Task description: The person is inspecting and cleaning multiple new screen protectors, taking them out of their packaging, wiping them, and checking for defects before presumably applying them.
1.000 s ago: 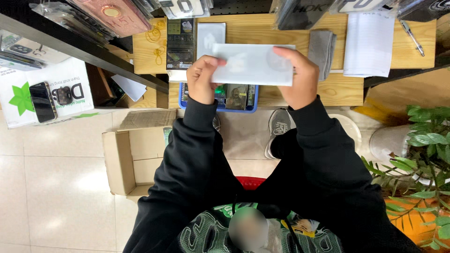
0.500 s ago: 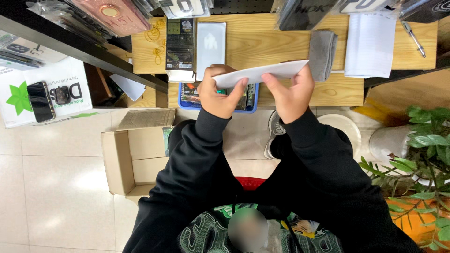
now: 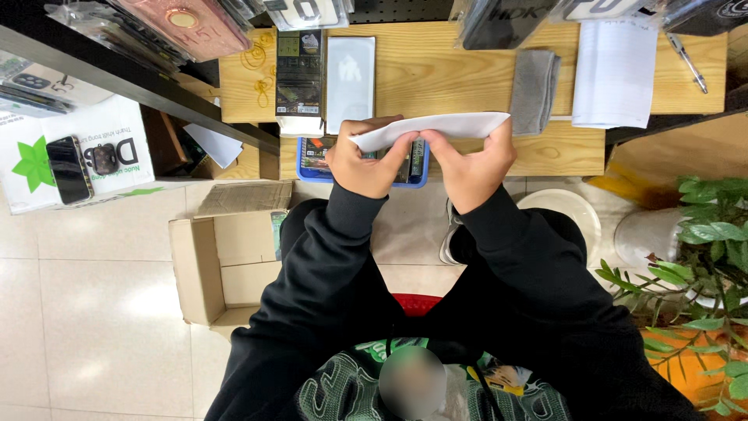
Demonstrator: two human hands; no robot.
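Both my hands hold a flat white envelope-like packet [image 3: 436, 125] above the front edge of a wooden desk [image 3: 436, 70]. My left hand [image 3: 366, 160] pinches its left end and my right hand [image 3: 471, 164] grips its right part, thumbs underneath. The packet is tilted nearly edge-on to the camera. Beneath my hands a blue tray [image 3: 312, 164] with small packaged items sits on the desk's lower shelf. A dark package [image 3: 299, 74] and a white flat box [image 3: 349, 82] lie on the desk just beyond my left hand.
A grey folded cloth [image 3: 534, 90], white paper sheets [image 3: 614, 70] and a pen [image 3: 687, 51] lie on the desk to the right. An open cardboard box [image 3: 226, 265] stands on the tiled floor at left. Potted green plants [image 3: 701, 257] are at right. Phone cases hang at top.
The white packet, held flat and facing the camera a second ago, has been tipped to nearly edge-on and brought lower toward me; both hands shifted their grip to its underside.
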